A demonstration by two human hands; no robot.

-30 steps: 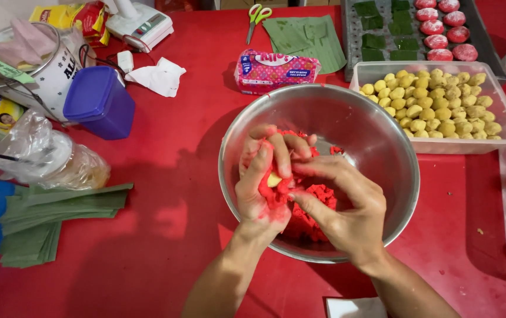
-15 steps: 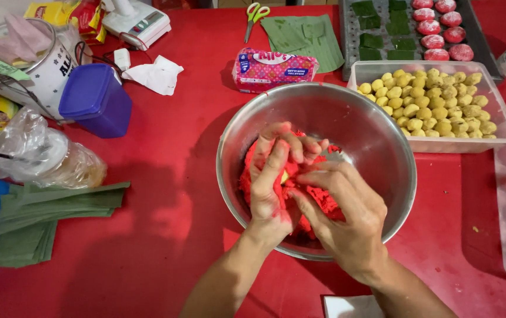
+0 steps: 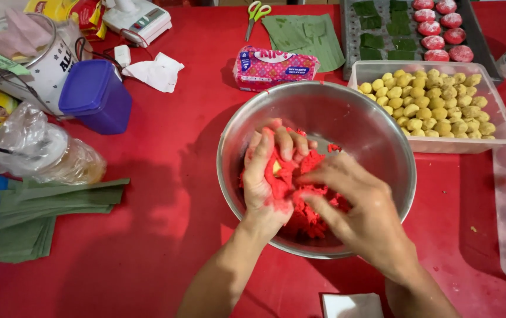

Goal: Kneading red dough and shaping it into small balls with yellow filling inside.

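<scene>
Head view: inside the steel bowl (image 3: 370, 126), left hand (image 3: 268, 179) cups red dough (image 3: 300, 194), fingers curled; right hand (image 3: 356, 206) presses it, fingers together.

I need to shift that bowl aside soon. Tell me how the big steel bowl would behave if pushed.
The round stainless steel bowl would probably slide easily on the smooth red tabletop. Its curved base may rock. The red dough inside likely steadies it.
</scene>
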